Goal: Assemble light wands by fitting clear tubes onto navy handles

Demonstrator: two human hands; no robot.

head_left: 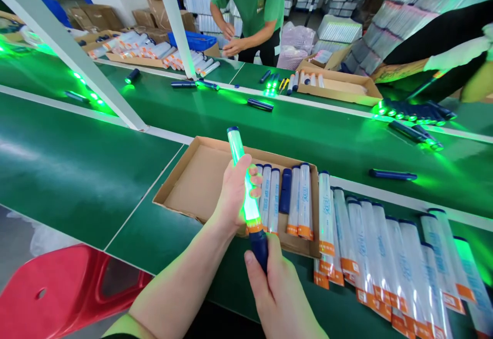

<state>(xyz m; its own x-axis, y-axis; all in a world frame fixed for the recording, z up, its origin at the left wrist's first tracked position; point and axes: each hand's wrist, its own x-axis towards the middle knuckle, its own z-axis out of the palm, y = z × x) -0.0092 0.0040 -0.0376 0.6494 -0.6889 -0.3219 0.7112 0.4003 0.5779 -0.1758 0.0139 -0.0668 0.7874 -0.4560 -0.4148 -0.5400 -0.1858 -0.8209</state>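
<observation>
A green-glowing light stick (252, 210) is held at a tilt in front of me, over the near edge of a cardboard tray (204, 174). My left hand (239, 190) is wrapped round its clear tube. My right hand (275, 277) grips its dark blue handle (259, 250), thumb on one side and fingers on the other. Inside the tray's right part stand several clear tubes (304, 200) with orange ends and one dark blue handle (285, 190). Many similar tubes (381, 257) lie in a pile to the right of the tray.
Behind the tray runs a green belt (185, 118) carrying dark blue handles (393, 174), some lit green. A white post (73, 46) slants across the left. Opposite stands a person in a green shirt (250, 5); a gloved hand (458, 54) reaches in at right. A red stool (50, 293) stands lower left.
</observation>
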